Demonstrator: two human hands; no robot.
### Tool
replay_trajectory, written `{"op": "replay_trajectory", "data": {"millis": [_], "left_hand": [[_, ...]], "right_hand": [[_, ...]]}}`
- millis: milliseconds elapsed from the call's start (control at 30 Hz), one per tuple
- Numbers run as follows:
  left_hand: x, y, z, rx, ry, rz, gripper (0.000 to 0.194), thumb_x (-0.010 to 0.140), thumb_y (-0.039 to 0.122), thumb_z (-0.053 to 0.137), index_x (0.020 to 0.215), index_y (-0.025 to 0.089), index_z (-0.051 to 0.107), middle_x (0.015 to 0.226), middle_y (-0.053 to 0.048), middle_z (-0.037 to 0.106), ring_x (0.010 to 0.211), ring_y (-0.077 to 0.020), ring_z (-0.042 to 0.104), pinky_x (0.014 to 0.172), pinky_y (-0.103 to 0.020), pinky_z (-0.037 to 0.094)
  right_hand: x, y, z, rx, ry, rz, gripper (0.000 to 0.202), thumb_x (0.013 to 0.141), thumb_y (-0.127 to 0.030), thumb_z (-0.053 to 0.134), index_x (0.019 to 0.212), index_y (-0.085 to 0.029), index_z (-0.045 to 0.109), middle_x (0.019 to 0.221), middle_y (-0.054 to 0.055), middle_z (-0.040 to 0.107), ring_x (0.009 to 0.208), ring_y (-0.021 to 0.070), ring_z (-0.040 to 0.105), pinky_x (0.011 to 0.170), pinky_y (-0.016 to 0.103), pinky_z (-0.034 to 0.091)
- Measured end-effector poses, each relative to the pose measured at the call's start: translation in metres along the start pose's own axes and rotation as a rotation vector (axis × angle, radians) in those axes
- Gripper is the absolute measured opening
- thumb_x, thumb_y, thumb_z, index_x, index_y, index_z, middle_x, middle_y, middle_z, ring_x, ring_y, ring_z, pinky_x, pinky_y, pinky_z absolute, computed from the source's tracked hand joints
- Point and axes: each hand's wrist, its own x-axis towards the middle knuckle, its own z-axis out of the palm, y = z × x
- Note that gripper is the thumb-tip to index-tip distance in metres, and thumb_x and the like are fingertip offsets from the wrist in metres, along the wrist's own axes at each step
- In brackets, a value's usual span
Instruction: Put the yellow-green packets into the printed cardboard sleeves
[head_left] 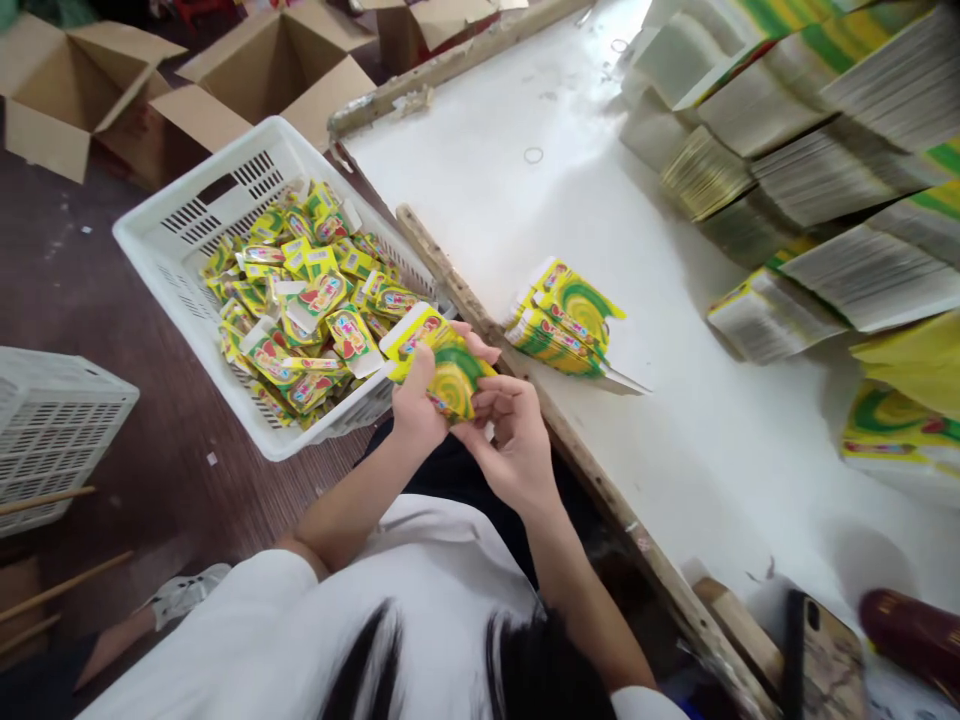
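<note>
In my left hand (421, 405) is a flattish yellow and green printed carton (452, 375), the thumb laid over its face. My right hand (514, 435) closes its fingertips on the carton's lower right end. Both hands are in front of my body, between the table edge and a white plastic crate (281, 445). Inside the crate lie many small yellow cartons (322, 295) in a loose heap. To the right of my hands, a fanned stack of flat cartons (566, 320) rests on the white table.
Tall bundles of flat cartons (817, 170) stand at the table's right. A phone (821, 655) and a dark red bottle (911, 630) lie near the lower right. A wooden strip (525, 370) edges the table. Open cardboard boxes (262, 75) and another crate (60, 430) stand on the floor.
</note>
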Motion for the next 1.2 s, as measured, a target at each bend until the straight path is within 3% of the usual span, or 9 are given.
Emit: {"op": "replay_trajectory", "data": {"millis": [167, 300, 533, 667, 800, 900, 1033, 1100, 1200], "left_hand": [[0.002, 0.003, -0.007, -0.017, 0.193, 0.085, 0.051, 0.081, 0.073, 0.068, 0.089, 0.025, 0.055, 0.071, 0.005, 0.049, 0.062, -0.0104, 0.055, 0.069, -0.026, 0.053], [-0.002, -0.007, -0.021, 0.128, 0.055, 0.07, 0.064, 0.075, 0.083, 0.067, 0.097, 0.023, 0.062, 0.089, -0.002, 0.066, 0.079, -0.0149, 0.065, 0.075, -0.027, 0.055], [0.001, -0.007, -0.037, 0.243, 0.087, 0.105, 0.028, 0.08, 0.046, 0.084, 0.087, 0.021, 0.073, 0.075, 0.001, 0.073, 0.07, -0.0133, 0.069, 0.071, -0.025, 0.057], [0.004, 0.022, -0.046, 0.351, 0.047, 0.307, 0.038, 0.085, 0.05, 0.079, 0.115, 0.028, 0.071, 0.114, -0.005, 0.076, 0.107, -0.0202, 0.073, 0.094, -0.033, 0.059], [-0.001, 0.055, -0.046, 0.813, -0.236, 0.475, 0.091, 0.066, 0.055, 0.091, 0.145, 0.03, 0.053, 0.15, -0.011, 0.057, 0.145, -0.0335, 0.051, 0.122, -0.049, 0.04], [-0.006, 0.055, -0.039, 1.114, -0.484, 0.302, 0.081, 0.069, 0.038, 0.091, 0.14, 0.025, 0.054, 0.138, -0.012, 0.065, 0.129, -0.034, 0.063, 0.111, -0.047, 0.05], [-0.011, 0.033, -0.034, 1.204, -0.456, 0.247, 0.062, 0.074, 0.03, 0.084, 0.128, 0.023, 0.055, 0.119, -0.008, 0.071, 0.107, -0.0278, 0.071, 0.091, -0.037, 0.057], [-0.015, 0.024, -0.032, 1.191, -0.515, 0.312, 0.065, 0.074, 0.03, 0.082, 0.131, 0.025, 0.05, 0.12, -0.007, 0.07, 0.105, -0.0262, 0.071, 0.088, -0.035, 0.057], [-0.019, 0.016, -0.032, 1.162, -0.611, 0.45, 0.072, 0.076, 0.024, 0.076, 0.139, 0.028, 0.041, 0.126, -0.008, 0.067, 0.107, -0.0257, 0.07, 0.087, -0.035, 0.056]], "right_hand": [[-0.005, 0.009, 0.019, -0.039, -0.066, 0.04, 0.05, 0.08, -0.039, 0.084, 0.123, -0.028, 0.059, 0.104, 0.003, 0.068, 0.092, 0.0197, 0.068, 0.083, 0.035, 0.061], [0.005, 0.014, 0.007, -0.01, 0.106, 0.085, 0.034, 0.083, -0.031, 0.079, 0.113, -0.026, 0.064, 0.098, 0.002, 0.072, 0.088, 0.0184, 0.07, 0.081, 0.033, 0.06], [0.009, 0.01, -0.013, -0.007, 0.226, 0.067, 0.005, 0.084, -0.028, 0.078, 0.086, -0.026, 0.075, 0.079, -0.002, 0.077, 0.069, 0.0185, 0.072, 0.063, 0.032, 0.06], [0.009, 0.003, -0.031, -0.386, 0.284, -0.165, 0.015, 0.092, -0.025, 0.073, 0.101, -0.034, 0.081, 0.093, 0.0, 0.08, 0.085, 0.022, 0.073, 0.08, 0.041, 0.061], [0.007, -0.006, -0.039, -0.755, 0.165, -0.446, 0.036, 0.094, -0.016, 0.067, 0.105, -0.048, 0.078, 0.098, -0.006, 0.082, 0.1, 0.0237, 0.072, 0.114, 0.056, 0.046], [0.003, -0.009, -0.032, -0.741, 0.103, -0.527, 0.044, 0.094, -0.018, 0.069, 0.12, -0.053, 0.071, 0.113, -0.007, 0.079, 0.118, 0.0248, 0.068, 0.128, 0.06, 0.028], [0.002, -0.006, -0.023, -0.384, 0.341, -0.29, 0.068, 0.091, -0.039, 0.074, 0.154, -0.038, 0.046, 0.158, 0.007, 0.05, 0.152, 0.0336, 0.042, 0.127, 0.064, 0.031], [0.003, 0.0, -0.02, -0.115, 0.229, -0.052, 0.068, 0.094, -0.047, 0.069, 0.155, -0.032, 0.043, 0.161, 0.01, 0.048, 0.152, 0.0326, 0.043, 0.124, 0.06, 0.038], [0.005, 0.011, -0.018, 0.175, -0.093, 0.237, 0.06, 0.097, -0.057, 0.059, 0.149, -0.029, 0.051, 0.147, 0.011, 0.063, 0.137, 0.0295, 0.061, 0.113, 0.052, 0.053]]}}
